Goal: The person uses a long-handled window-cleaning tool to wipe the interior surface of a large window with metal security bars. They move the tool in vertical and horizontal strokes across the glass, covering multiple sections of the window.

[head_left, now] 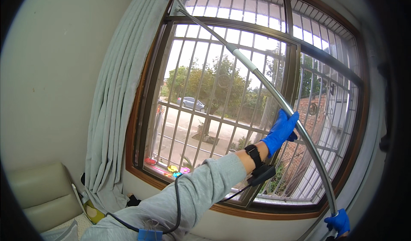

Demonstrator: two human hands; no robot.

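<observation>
A long metal pole with a pale middle section, a window squeegee [275, 94], slants across the window from the upper left to the lower right. Its head [177, 8] is up against the glass at the top left corner of the frame, too small to make out fully. My left hand [281, 131], in a blue glove, is closed round the pole about midway. Lower down, at the right, my right hand [338, 222] in a matching glove grips the pole's bottom end. A black strap with a small dark box is on my left wrist, below the grey sleeve.
The brown-framed window [293, 65] has metal bars outside. A pale curtain [115, 99] hangs at its left. Colourful small items [173, 169] lie along the lower sill. A beige padded seat [45, 194] stands at the lower left. A black cable [178, 202] loops over my left sleeve.
</observation>
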